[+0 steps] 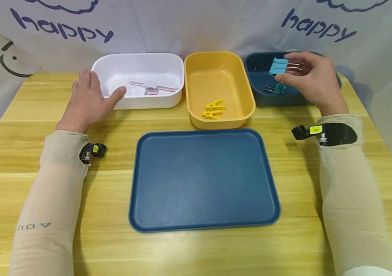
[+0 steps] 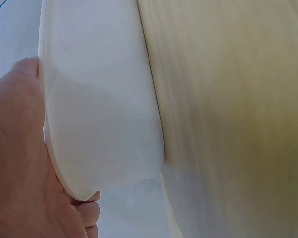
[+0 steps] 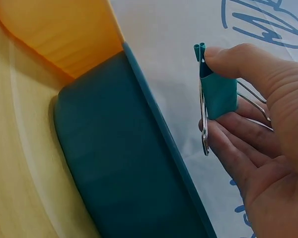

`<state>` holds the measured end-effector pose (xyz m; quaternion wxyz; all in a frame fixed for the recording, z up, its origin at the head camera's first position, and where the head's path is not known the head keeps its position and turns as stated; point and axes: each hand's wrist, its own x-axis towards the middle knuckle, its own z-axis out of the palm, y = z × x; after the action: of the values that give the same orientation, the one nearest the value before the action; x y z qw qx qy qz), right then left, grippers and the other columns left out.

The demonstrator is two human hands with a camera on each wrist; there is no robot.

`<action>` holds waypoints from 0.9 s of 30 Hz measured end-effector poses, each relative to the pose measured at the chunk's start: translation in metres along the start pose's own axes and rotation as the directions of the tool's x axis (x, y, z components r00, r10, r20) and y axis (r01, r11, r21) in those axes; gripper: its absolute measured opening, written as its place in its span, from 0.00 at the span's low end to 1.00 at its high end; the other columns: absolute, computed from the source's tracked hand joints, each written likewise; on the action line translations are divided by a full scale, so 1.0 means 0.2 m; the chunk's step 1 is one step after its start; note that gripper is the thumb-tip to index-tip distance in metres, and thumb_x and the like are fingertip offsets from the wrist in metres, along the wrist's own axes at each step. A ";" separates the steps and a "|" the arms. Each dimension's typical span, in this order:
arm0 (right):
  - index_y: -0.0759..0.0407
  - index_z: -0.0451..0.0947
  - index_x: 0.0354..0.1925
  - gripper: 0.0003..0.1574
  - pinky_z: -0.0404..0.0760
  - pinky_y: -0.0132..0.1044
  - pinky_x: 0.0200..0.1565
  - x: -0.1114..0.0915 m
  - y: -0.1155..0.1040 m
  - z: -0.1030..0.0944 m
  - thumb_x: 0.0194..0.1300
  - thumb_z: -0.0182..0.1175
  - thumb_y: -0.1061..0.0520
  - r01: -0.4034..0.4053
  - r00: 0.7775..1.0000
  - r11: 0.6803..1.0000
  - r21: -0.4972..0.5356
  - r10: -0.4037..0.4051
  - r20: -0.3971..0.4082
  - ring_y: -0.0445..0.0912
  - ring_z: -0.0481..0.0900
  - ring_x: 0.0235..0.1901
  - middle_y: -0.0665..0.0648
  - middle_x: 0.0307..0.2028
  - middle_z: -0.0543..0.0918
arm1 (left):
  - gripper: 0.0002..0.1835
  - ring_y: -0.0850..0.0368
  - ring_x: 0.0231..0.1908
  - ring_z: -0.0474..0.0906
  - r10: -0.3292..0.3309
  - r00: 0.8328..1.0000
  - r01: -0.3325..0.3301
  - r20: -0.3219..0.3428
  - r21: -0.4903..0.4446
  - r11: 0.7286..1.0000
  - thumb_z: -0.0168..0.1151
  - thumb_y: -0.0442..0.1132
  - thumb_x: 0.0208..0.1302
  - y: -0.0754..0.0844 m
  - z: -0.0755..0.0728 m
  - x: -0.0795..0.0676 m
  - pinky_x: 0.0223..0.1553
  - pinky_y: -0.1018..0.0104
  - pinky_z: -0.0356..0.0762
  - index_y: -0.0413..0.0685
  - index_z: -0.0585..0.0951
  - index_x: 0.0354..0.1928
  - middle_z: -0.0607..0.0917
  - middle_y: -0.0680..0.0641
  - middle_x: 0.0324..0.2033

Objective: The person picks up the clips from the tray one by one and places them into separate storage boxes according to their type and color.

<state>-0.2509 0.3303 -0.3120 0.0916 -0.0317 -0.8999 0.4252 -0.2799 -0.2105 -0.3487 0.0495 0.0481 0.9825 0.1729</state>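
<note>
My right hand (image 1: 314, 78) pinches a turquoise binder clip (image 1: 278, 66) between thumb and fingers, above the dark blue bin (image 1: 285, 100) at the back right. Its silver wire handles show clearly in the right wrist view, where the clip (image 3: 221, 94) hangs beside the bin's rim. Another teal binder clip (image 1: 279, 88) lies inside that bin. My left hand (image 1: 87, 99) rests at the left end of the white bin (image 1: 147, 102), thumb over the front rim and fingers extended along the side. Inside the white bin is a pale pink clip-like piece (image 1: 152, 90) with two long thin arms.
Between those bins stands a yellow bin (image 1: 216, 71) holding two yellow clothespins (image 1: 214, 110). A dark blue tray (image 1: 204, 180) lies in front of the bins on the wooden table (image 1: 113, 214). A white cloth (image 1: 213, 27) with drawn lettering hangs behind.
</note>
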 end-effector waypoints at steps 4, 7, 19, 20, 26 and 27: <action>0.40 0.77 0.68 0.39 0.83 0.28 0.61 0.01 0.02 0.00 0.60 0.76 0.44 -0.013 1.000 1.000 -0.026 0.013 -0.001 0.26 0.80 0.47 0.41 0.56 0.84 | 0.62 0.35 0.81 0.19 0.002 1.000 -0.002 -0.004 0.000 1.000 0.31 0.78 0.70 0.00 0.00 0.00 0.84 0.40 0.22 0.31 0.27 0.78 0.24 0.31 0.80; 0.40 0.77 0.68 0.39 0.83 0.29 0.61 0.01 0.03 0.00 0.60 0.76 0.43 -0.018 1.000 0.999 -0.050 0.018 -0.001 0.26 0.79 0.47 0.41 0.56 0.84 | 0.62 0.35 0.81 0.19 0.004 1.000 -0.004 -0.005 -0.001 1.000 0.32 0.78 0.70 0.00 0.00 0.00 0.84 0.40 0.22 0.31 0.27 0.78 0.24 0.32 0.80; 0.42 0.74 0.71 0.42 0.84 0.34 0.62 0.03 0.09 -0.01 0.62 0.72 0.39 -0.035 0.999 0.980 -0.194 0.035 -0.003 0.23 0.77 0.44 0.53 0.64 0.84 | 0.62 0.35 0.81 0.20 0.008 1.000 -0.008 -0.008 0.004 1.000 0.31 0.78 0.70 0.00 0.00 -0.01 0.84 0.40 0.22 0.30 0.28 0.78 0.25 0.31 0.80; 0.42 0.74 0.72 0.42 0.84 0.34 0.62 0.03 0.09 -0.01 0.62 0.72 0.39 -0.034 0.999 0.978 -0.208 0.034 -0.005 0.22 0.76 0.44 0.54 0.64 0.84 | 0.62 0.35 0.81 0.20 0.007 1.000 -0.007 -0.008 0.005 1.000 0.31 0.78 0.70 0.00 0.00 -0.01 0.84 0.40 0.22 0.30 0.28 0.78 0.25 0.31 0.80; 0.45 0.73 0.73 0.43 0.84 0.37 0.64 0.05 0.12 -0.02 0.63 0.71 0.38 -0.048 0.999 0.965 -0.257 0.047 -0.010 0.24 0.76 0.44 0.59 0.65 0.83 | 0.62 0.34 0.81 0.20 0.006 1.000 -0.006 -0.008 0.005 1.000 0.32 0.78 0.70 0.00 0.00 0.00 0.84 0.40 0.22 0.30 0.28 0.78 0.26 0.31 0.80; 0.46 0.73 0.73 0.43 0.84 0.38 0.64 0.05 0.12 -0.02 0.63 0.71 0.38 -0.052 0.999 0.963 -0.266 0.051 -0.009 0.24 0.76 0.44 0.60 0.66 0.82 | 0.62 0.34 0.81 0.20 0.008 1.000 -0.008 -0.009 0.004 1.000 0.32 0.78 0.70 0.00 0.00 0.00 0.84 0.40 0.22 0.30 0.28 0.78 0.26 0.31 0.80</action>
<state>-0.2598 0.3503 -0.3264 0.0766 -0.0676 -0.9476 0.3028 -0.2799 -0.2109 -0.3495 0.0443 0.0512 0.9829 0.1712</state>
